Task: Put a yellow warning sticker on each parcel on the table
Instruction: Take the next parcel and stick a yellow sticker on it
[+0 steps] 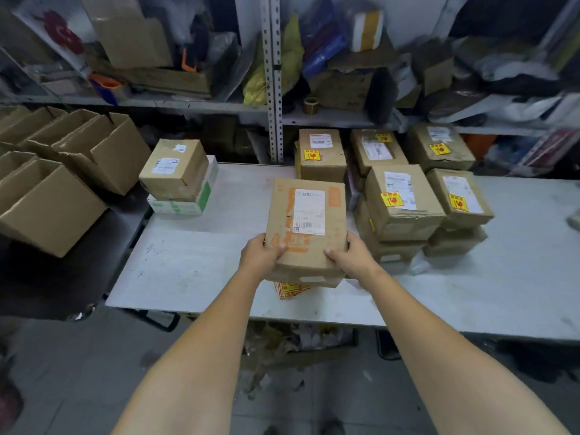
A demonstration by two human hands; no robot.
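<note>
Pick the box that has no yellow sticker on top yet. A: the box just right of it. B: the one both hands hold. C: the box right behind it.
B: the held parcel shows only a white shipping label and orange print on top; the left hand and right hand grip its near corners.

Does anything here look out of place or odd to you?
Yes. A yellow sticker sheet pokes out from beneath the orange-printed parcel that the left hand and right hand grip, near the front edge of the table, mostly covered.
</note>
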